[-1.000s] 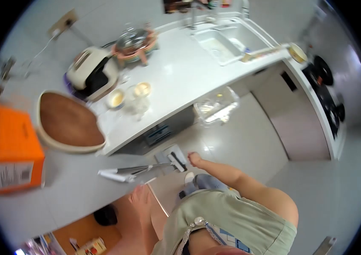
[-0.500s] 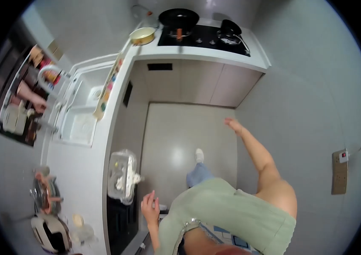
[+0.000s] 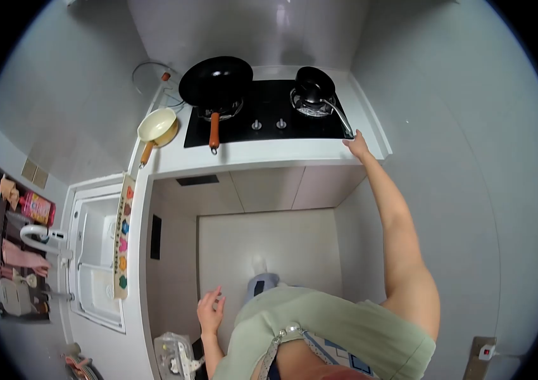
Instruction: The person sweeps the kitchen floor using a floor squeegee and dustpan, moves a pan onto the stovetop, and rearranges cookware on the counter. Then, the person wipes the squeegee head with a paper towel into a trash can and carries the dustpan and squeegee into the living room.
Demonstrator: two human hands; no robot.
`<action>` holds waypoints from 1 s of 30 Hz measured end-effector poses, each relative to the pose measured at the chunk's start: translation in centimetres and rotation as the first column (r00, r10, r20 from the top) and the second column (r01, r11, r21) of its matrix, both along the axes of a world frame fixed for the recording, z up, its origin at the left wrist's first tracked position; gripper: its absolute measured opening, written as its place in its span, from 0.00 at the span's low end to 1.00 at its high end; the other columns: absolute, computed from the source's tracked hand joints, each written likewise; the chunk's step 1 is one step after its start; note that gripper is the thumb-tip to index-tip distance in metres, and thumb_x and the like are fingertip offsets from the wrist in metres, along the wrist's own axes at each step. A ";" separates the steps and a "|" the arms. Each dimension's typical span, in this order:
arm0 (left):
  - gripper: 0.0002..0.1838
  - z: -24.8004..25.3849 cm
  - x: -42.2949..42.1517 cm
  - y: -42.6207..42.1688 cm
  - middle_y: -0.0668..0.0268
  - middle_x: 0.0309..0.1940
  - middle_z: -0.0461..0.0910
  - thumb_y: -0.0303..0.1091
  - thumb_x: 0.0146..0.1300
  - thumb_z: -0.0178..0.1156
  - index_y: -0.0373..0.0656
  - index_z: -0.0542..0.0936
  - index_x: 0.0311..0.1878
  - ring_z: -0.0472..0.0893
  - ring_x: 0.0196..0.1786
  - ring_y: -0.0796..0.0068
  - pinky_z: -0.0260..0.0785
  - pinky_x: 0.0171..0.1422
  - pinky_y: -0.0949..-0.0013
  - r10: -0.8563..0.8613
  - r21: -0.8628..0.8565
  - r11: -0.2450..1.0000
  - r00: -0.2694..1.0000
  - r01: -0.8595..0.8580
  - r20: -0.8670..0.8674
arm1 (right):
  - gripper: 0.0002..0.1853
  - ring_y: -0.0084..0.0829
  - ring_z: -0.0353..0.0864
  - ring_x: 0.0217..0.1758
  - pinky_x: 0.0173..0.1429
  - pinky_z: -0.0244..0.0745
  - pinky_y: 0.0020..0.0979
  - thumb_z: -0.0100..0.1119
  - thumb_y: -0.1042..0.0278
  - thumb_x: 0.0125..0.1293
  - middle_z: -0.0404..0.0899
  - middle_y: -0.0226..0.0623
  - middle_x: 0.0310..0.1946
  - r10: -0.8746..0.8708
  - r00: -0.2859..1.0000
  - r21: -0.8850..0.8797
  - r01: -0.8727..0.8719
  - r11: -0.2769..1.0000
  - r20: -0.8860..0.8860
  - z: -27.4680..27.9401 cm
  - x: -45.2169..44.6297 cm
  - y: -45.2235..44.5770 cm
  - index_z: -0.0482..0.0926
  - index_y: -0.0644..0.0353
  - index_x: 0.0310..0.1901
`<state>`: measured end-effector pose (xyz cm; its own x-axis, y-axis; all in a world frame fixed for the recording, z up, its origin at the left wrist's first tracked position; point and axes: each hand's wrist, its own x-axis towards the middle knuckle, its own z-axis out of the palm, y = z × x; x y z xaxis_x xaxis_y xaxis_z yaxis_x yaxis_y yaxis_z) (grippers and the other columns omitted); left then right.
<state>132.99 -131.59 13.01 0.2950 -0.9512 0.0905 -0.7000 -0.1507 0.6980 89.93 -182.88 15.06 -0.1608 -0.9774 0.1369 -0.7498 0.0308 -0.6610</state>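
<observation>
My right hand is at the counter's front right, beside the handle end of a small black saucepan on the right burner. Its thumb and fingers are apart around the handle's tip; whether they touch it is hard to see. Low in front of my body, my left hand hangs empty with loosely spread fingers. On the left burner a black wok is tilted, its wooden handle pointing toward me. A cream saucepan with a wooden handle stands on the counter to its left.
The black gas hob has two knobs at its front. On the left are a white double sink with a tap and a patterned strip along its edge. A clear plastic container is at lower left. Walls enclose the right side.
I have moved closer to the hob. My right hand has gone from above the floor to the black saucepan's handle end. My left hand stays low and empty.
</observation>
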 end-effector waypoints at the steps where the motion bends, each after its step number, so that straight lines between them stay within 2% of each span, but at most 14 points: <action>1: 0.17 -0.4 0.8 -3.2 0.67 0.31 0.76 0.27 0.48 0.60 0.49 0.76 0.45 0.75 0.27 0.74 0.63 0.36 0.72 -0.005 -0.007 1.000 1.000 0.005 0.010 | 0.44 0.47 0.64 0.57 0.58 0.61 0.34 0.64 0.60 0.45 0.64 0.58 0.52 -0.033 0.999 -0.011 0.032 0.999 -0.032 -0.9 -0.1 -2.7 0.51 0.72 0.59; 4: 0.17 -0.2 3.0 -9.2 0.68 0.31 0.76 0.28 0.48 0.60 0.48 0.76 0.45 0.74 0.27 0.74 0.63 0.36 0.72 -0.002 -0.069 0.998 0.999 0.006 0.049 | 0.43 0.50 0.63 0.56 0.59 0.61 0.35 0.66 0.60 0.43 0.63 0.61 0.51 -0.075 0.985 -0.071 0.064 0.995 -0.155 -1.0 0.5 -8.5 0.54 0.74 0.57; 6: 0.17 0.2 3.4 -12.8 0.69 0.31 0.76 0.28 0.48 0.60 0.49 0.76 0.45 0.74 0.27 0.74 0.63 0.36 0.72 0.034 -0.095 0.995 0.999 -0.037 -0.041 | 0.42 0.48 0.64 0.56 0.59 0.61 0.34 0.65 0.61 0.43 0.64 0.57 0.52 -0.040 0.978 0.008 0.042 0.999 -0.203 -1.5 0.3 -11.4 0.55 0.72 0.57; 8: 0.17 0.6 3.3 -16.0 0.69 0.31 0.76 0.28 0.48 0.60 0.49 0.76 0.45 0.74 0.27 0.74 0.63 0.36 0.72 0.033 -0.094 0.995 0.998 -0.037 -0.047 | 0.35 0.48 0.69 0.51 0.55 0.64 0.35 0.66 0.61 0.43 0.70 0.54 0.45 0.018 0.980 0.009 -0.017 1.000 -0.200 -0.8 0.9 -12.8 0.64 0.69 0.52; 11: 0.17 2.3 2.7 -19.2 0.69 0.30 0.76 0.28 0.48 0.60 0.49 0.76 0.44 0.74 0.27 0.74 0.64 0.37 0.73 -0.024 -0.033 0.999 0.999 0.025 0.038 | 0.31 0.49 0.70 0.49 0.54 0.65 0.35 0.66 0.62 0.43 0.73 0.54 0.42 0.088 0.988 0.145 -0.069 0.987 -0.128 -2.0 0.2 -15.0 0.68 0.69 0.48; 12: 0.17 2.9 2.2 -20.1 0.69 0.30 0.76 0.28 0.48 0.60 0.49 0.76 0.44 0.74 0.27 0.74 0.64 0.37 0.72 -0.035 -0.011 0.999 0.998 0.036 0.047 | 0.22 0.44 0.77 0.35 0.40 0.73 0.34 0.64 0.63 0.46 0.77 0.48 0.31 0.088 0.979 0.032 -0.083 0.996 -0.185 -2.7 0.1 -15.0 0.71 0.67 0.41; 15: 0.16 2.2 0.5 -22.0 0.68 0.29 0.76 0.27 0.49 0.60 0.48 0.76 0.43 0.74 0.26 0.73 0.64 0.37 0.73 -0.013 -0.020 1.000 0.999 0.014 0.046 | 0.14 0.31 0.73 0.17 0.21 0.71 0.29 0.61 0.63 0.50 0.73 0.38 0.19 0.063 0.964 0.399 -0.166 0.902 0.259 -2.6 -0.6 -17.1 0.71 0.63 0.33; 16: 0.15 2.0 -0.3 -22.2 0.68 0.29 0.76 0.27 0.49 0.60 0.47 0.77 0.43 0.74 0.26 0.73 0.64 0.37 0.73 0.009 -0.031 0.999 0.999 -0.008 0.043 | 0.10 0.20 0.62 0.08 0.10 0.60 0.23 0.57 0.65 0.54 0.65 0.29 0.12 0.096 0.899 0.360 -0.266 0.894 0.427 -1.2 0.1 -16.2 0.67 0.59 0.26; 20: 0.14 1.9 -5.7 -24.1 0.68 0.28 0.77 0.28 0.49 0.60 0.46 0.77 0.42 0.75 0.28 0.74 0.64 0.35 0.73 0.113 -0.055 0.992 0.990 -0.118 -0.079 | 0.10 0.19 0.61 0.08 0.09 0.58 0.22 0.55 0.67 0.55 0.64 0.27 0.11 0.191 0.844 0.231 -0.343 0.910 0.501 -0.6 0.3 -15.2 0.65 0.58 0.24; 21: 0.14 1.7 -7.2 -24.9 0.68 0.29 0.77 0.28 0.49 0.60 0.45 0.77 0.42 0.75 0.28 0.74 0.65 0.35 0.73 0.083 -0.072 0.993 0.993 -0.089 -0.089 | 0.11 0.27 0.65 0.09 0.13 0.62 0.29 0.55 0.65 0.54 0.67 0.33 0.12 0.191 0.879 0.219 -0.310 0.925 0.436 -1.1 0.2 -14.8 0.66 0.60 0.24; 23: 0.14 1.9 -10.5 -27.3 0.68 0.29 0.77 0.28 0.49 0.60 0.45 0.77 0.41 0.76 0.29 0.73 0.65 0.35 0.73 0.031 -0.112 0.993 0.994 -0.042 -0.103 | 0.12 0.30 0.66 0.11 0.16 0.60 0.33 0.57 0.64 0.54 0.65 0.35 0.11 0.302 0.953 -0.147 -0.294 0.945 0.038 -3.3 -0.6 -13.9 0.66 0.61 0.24; 25: 0.13 3.1 -13.8 -30.0 0.67 0.28 0.77 0.28 0.49 0.60 0.44 0.77 0.41 0.76 0.30 0.73 0.66 0.37 0.73 -0.028 -0.165 0.986 0.995 0.011 -0.099 | 0.13 0.39 0.68 0.15 0.21 0.61 0.36 0.57 0.63 0.53 0.68 0.42 0.13 0.277 0.959 -0.214 -0.284 0.935 -0.060 -1.3 -0.6 -11.0 0.66 0.62 0.24; 27: 0.11 4.9 -17.4 -32.8 0.66 0.31 0.77 0.28 0.50 0.60 0.43 0.77 0.39 0.76 0.34 0.74 0.67 0.39 0.73 -0.054 -0.205 0.979 0.960 -0.003 -0.274 | 0.14 0.43 0.68 0.16 0.21 0.61 0.36 0.57 0.62 0.53 0.68 0.44 0.13 0.282 0.954 -0.214 -0.298 0.930 -0.105 0.7 -0.3 -7.8 0.67 0.63 0.24; 30: 0.16 6.4 -21.6 -36.7 0.63 0.41 0.72 0.31 0.52 0.60 0.41 0.73 0.45 0.74 0.40 0.73 0.68 0.43 0.74 -0.141 -0.219 0.975 0.847 0.029 -0.513 | 0.13 0.35 0.67 0.14 0.21 0.61 0.33 0.57 0.63 0.53 0.67 0.39 0.11 0.393 0.919 -0.148 -0.384 0.911 0.032 3.5 1.7 -2.3 0.66 0.62 0.23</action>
<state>111.38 -168.28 19.42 0.2700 -0.9537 0.1325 -0.2265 0.0708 0.9714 91.61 -185.19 18.52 0.2159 -0.9369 0.2750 -0.6434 -0.3484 -0.6816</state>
